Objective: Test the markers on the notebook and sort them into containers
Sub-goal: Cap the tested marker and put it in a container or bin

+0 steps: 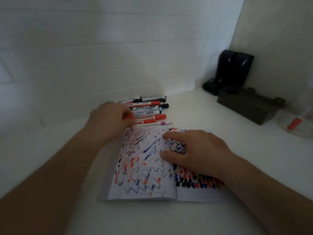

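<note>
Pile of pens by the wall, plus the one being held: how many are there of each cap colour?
Red-capped markers: 3
Black-capped markers: 4, as far as the blur allows
Blue-capped marker: 1
Thin pen with a purple band: 1
Red marker held in the left hand: 1
Total: 10 showing; the hand may hide more.

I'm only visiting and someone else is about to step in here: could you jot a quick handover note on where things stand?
Left hand: grips a red marker, its tip at the top edge of the notebook; the hand is blurred.
Right hand: lies flat on the open notebook, fingers straight, holding the pages down.
Pile of markers: on the table behind the notebook, by the wall.
Done: both pages carry many test squiggles; one red marker lies in the clear container at right.
Left: test the held marker, then the pile, and sort them.
</note>
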`<state>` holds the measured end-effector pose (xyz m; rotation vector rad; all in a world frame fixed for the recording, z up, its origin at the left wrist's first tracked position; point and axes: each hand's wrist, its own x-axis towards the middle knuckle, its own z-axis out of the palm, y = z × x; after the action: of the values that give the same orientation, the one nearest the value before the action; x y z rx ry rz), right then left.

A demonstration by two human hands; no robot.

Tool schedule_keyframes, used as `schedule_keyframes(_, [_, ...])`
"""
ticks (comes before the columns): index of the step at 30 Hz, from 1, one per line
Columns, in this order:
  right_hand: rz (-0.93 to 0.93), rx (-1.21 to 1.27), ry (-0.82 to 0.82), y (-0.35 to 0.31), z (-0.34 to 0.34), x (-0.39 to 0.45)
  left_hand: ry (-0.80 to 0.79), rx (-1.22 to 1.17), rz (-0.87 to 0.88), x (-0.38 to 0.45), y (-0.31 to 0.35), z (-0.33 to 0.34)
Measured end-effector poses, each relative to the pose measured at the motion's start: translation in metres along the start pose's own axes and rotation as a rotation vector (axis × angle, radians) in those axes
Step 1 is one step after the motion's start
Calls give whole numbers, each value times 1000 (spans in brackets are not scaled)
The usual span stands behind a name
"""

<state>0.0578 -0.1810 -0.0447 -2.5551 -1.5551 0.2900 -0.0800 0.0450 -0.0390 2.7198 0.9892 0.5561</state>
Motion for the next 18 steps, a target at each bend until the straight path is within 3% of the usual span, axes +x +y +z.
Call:
schedule_keyframes(3, [-5,-28,10,-5,0,1,340,-317,81,-6,23,-30])
schedule_keyframes(5, [-10,-24,11,-4,2,2,411,-729,158,-17,53,-42])
schedule_keyframes(8, [-12,215,63,9,0,3,173,-1274,169,-30,89,-27])
schedule_keyframes(10, [-68,566,198,25,-2,4,-25,-1390,44,-36,97,-6])
schedule_keyframes(13, [-190,1178,279,40,-11,-2,-267,-1067,7,-46,96,18])
schedule_keyframes(16, [-146,1323,284,39,-10,0,-325,-565,245,-50,95,26])
schedule_keyframes(18, [-98,1327,275,37,-5,3,-309,-395,383,-54,101,27])
